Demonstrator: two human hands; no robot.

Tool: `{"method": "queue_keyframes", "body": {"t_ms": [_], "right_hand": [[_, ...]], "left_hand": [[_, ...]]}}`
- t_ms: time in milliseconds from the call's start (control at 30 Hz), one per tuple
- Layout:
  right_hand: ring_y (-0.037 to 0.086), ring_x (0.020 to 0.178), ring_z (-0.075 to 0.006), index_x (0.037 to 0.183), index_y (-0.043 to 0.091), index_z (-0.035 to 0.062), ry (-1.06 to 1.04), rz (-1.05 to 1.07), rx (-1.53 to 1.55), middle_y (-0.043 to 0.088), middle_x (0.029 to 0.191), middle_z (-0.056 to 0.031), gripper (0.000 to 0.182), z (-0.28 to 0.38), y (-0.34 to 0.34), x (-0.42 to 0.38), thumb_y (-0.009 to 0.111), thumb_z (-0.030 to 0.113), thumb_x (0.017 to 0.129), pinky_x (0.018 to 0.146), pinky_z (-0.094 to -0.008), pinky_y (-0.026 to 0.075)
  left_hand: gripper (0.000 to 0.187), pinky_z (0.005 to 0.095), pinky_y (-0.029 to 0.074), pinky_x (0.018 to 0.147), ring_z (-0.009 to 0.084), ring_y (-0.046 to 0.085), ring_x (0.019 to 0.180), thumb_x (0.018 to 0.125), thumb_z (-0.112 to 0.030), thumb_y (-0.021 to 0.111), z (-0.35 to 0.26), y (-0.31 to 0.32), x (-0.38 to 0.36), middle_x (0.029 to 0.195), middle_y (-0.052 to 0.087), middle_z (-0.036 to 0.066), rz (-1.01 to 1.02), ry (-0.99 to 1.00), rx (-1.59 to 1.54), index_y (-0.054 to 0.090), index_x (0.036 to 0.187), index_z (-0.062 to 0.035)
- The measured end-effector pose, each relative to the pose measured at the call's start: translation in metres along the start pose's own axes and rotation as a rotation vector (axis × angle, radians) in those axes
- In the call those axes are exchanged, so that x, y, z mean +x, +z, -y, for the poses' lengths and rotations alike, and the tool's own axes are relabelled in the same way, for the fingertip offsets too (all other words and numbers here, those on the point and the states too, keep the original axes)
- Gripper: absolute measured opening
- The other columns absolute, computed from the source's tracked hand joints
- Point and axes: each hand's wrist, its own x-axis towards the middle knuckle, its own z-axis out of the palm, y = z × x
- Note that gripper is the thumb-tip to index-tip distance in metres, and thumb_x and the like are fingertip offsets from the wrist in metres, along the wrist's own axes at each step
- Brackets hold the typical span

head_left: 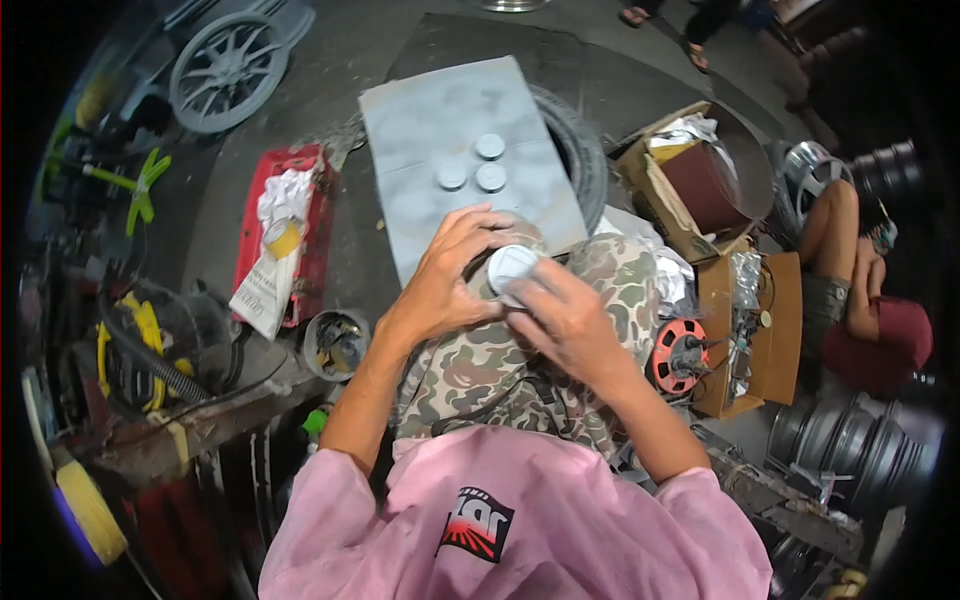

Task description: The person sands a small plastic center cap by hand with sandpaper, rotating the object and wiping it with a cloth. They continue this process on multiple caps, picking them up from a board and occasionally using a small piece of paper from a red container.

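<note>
My left hand (462, 272) is curled round a round, pale grey wheel centre cap (512, 268), holding it above my lap. My right hand (566, 315) presses its bent fingers to the cap's near right side. Those fingertips are smeared by motion, and whatever may be under them is hidden. Beyond my hands, three similar grey caps (489, 147) lie on a grey-sprayed board (430, 110). The board rests partly over a black tyre (585, 150).
A red tray (315, 235) with crumpled paper and a small tub (336, 345) sit left. On the right are cardboard boxes (775, 330), a brown abrasive roll (700, 185) and an orange reel (680, 355). A grey wheel (228, 72) stands back left; another person's legs (832, 235) are right.
</note>
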Motion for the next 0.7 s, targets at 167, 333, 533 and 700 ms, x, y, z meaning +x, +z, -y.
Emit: {"method": "queue_keyframes", "body": {"t_ms": [167,333,533,700], "right_hand": [[0.068,0.106,-0.0394,0.116,0.067,0.0020,-0.044,-0.051,0.023,0.062,0.113,-0.0174,0.034,-0.003,0.005,-0.005,0.083,0.007,0.086,0.091,-0.0484,0.058],[0.069,0.091,-0.0392,0.110,0.072,0.0001,0.226,-0.237,-0.029,0.063,0.106,-0.0176,0.024,-0.014,-0.011,-0.028,0.080,0.006,0.089,0.081,-0.0485,0.058],[0.068,0.081,-0.0326,0.107,0.078,-0.0009,0.390,-0.448,0.136,0.066,0.093,-0.0161,0.016,-0.006,0.014,-0.038,0.080,0.011,0.096,0.073,-0.0424,0.054],[0.068,0.083,-0.0370,0.109,0.078,-0.0002,0.400,-0.456,0.109,0.065,0.094,-0.0179,0.018,-0.012,0.018,-0.041,0.079,0.013,0.097,0.073,-0.0437,0.054]], "left_hand": [[0.067,0.0535,0.045,0.120,0.0427,0.057,0.143,0.066,-0.028,0.095,-0.002,0.003,-0.004,0.141,0.071,0.016,-0.073,-0.014,0.121,0.074,0.124,-0.0036],[0.063,0.0453,0.052,0.107,0.0352,0.067,0.122,0.066,-0.010,0.099,-0.026,0.028,-0.007,0.127,0.072,0.017,-0.297,-0.148,0.125,0.064,0.118,0.0004],[0.062,0.0440,0.050,0.097,0.0358,0.061,0.111,0.065,-0.007,0.096,-0.018,0.042,-0.009,0.119,0.063,0.015,-0.310,-0.151,0.177,0.060,0.115,0.0003],[0.065,0.0430,0.051,0.094,0.0332,0.061,0.108,0.065,-0.008,0.099,-0.015,0.043,-0.010,0.114,0.061,0.014,-0.298,-0.089,0.266,0.059,0.116,0.0004]]}}
